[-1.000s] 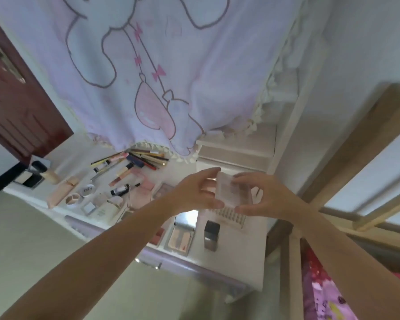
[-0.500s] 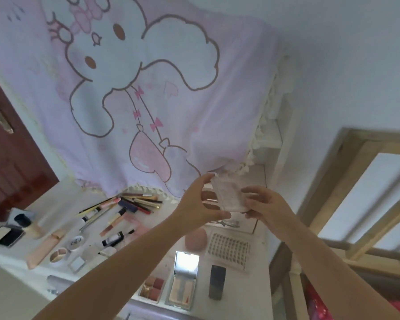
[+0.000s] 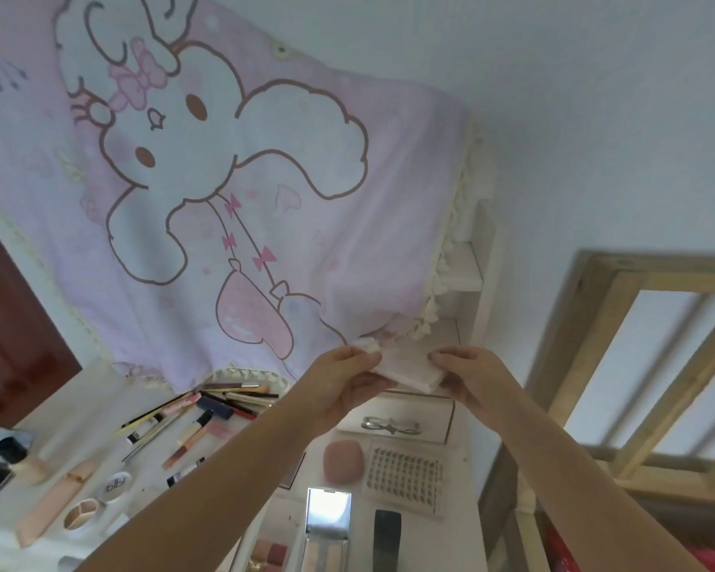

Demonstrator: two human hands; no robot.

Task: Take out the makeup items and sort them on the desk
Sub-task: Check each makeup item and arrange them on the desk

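Both hands were up in front of me, above the back of the desk (image 3: pixel 463 526). With my left hand (image 3: pixel 339 379) I pinched one end of a small pale pink box (image 3: pixel 405 371), and my right hand (image 3: pixel 467 375) pinched the other end. So both hands were closed on the box, and it was in the air, not on the desk. It sat just under the frilly edge of the big bunny cloth (image 3: pixel 232 200) on the wall.

Down below, lots of makeup was already laid out. I saw a bunch of pencils and brushes (image 3: pixel 219 400), a pink sponge (image 3: pixel 343 456), a sheet of little dots (image 3: pixel 403 474), a small mirror case (image 3: pixel 329 509) standing open and a dark stick (image 3: pixel 387 534).

I thought I was in the middle of sorting, with this box as the one in hand. I could not tell what was inside it. Next, I guessed, I had to find a free spot near things like it, bring it down flat, and let go gently so I would not knock the sponge or the mirror case.
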